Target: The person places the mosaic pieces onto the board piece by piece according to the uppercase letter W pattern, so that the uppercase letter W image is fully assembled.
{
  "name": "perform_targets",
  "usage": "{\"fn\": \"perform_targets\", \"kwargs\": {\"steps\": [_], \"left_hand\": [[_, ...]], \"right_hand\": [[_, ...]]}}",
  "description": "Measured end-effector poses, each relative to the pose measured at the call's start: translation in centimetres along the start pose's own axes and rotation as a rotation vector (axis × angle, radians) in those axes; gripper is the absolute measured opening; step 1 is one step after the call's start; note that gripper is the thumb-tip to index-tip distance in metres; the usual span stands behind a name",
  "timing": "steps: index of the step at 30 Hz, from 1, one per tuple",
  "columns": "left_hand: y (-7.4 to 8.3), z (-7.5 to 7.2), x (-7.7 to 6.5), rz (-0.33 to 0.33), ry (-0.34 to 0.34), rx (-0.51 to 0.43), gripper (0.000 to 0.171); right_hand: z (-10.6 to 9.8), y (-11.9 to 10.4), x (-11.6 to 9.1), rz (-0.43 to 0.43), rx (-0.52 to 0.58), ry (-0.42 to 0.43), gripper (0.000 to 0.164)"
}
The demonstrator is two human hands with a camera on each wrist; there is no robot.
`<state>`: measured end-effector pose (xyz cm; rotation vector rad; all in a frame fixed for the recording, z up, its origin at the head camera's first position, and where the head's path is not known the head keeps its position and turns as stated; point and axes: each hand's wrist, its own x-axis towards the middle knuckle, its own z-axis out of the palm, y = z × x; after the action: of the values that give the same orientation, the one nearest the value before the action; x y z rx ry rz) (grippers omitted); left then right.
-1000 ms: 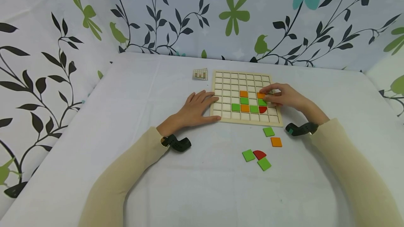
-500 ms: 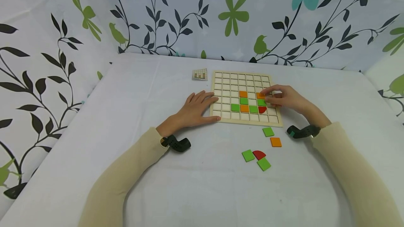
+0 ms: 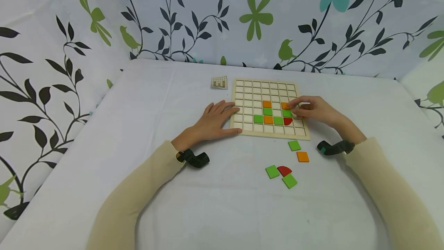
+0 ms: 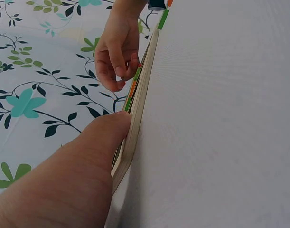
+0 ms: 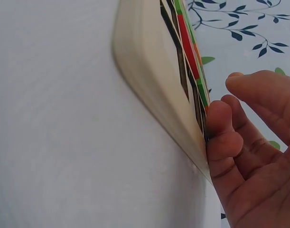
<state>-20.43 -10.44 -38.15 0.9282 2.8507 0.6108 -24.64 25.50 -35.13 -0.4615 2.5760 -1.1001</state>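
In the head view my left hand [image 3: 215, 122] rests with spread, straight fingers on the left edge of a wooden grid board [image 3: 243, 96]. The left wrist view has its thumb [image 4: 104, 130] against the board's side. Over the board's right part, my right hand [image 3: 315, 109] has loosely bent fingers beside an orange tile [image 3: 285, 105] and a green tile [image 3: 286, 113]. Nothing shows between its thumb and fingers in the right wrist view. Below the green tile lies a red quarter-circle piece [image 3: 287, 121]. More green and orange tiles [image 3: 266, 104] sit in cells farther left.
In front of the board lie a green tile [image 3: 294, 145], an orange tile [image 3: 303, 156], two more green tiles [image 3: 272, 171] and a red rounded piece [image 3: 284, 171]. A small card with a printed grid [image 3: 219, 82] lies behind my left hand on the white tablecloth [image 3: 222, 211].
My right hand has drawn slightly right and toward me, so more of the orange and green tiles shows. The left hand stays on the board's edge.
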Motion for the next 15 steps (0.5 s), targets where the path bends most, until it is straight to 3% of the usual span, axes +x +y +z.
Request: {"fn": "perform_targets", "kwargs": {"steps": [15], "left_hand": [[-0.02,0.12,0.05,-0.003,-0.004,-0.008,0.072]], "right_hand": [[-0.08,0.32,-0.87,-0.100,0.056,-0.074,0.032]]}}
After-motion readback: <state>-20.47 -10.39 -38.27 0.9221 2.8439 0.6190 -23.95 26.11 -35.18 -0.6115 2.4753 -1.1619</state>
